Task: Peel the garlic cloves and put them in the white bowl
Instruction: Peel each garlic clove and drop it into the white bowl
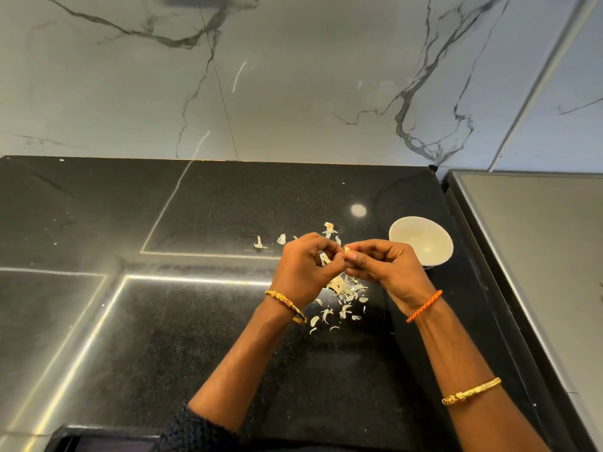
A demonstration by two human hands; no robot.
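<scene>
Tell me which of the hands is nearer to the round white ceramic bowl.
Right. The right hand pinches a garlic clove just beside the round white ceramic bowl, at its left rim. The left hand is farther left, beyond the right hand, over the papery peels.

Glossy speckled black stone countertop [202, 321]

No readable text, label, brand, number or sign anywhere in view.
</scene>
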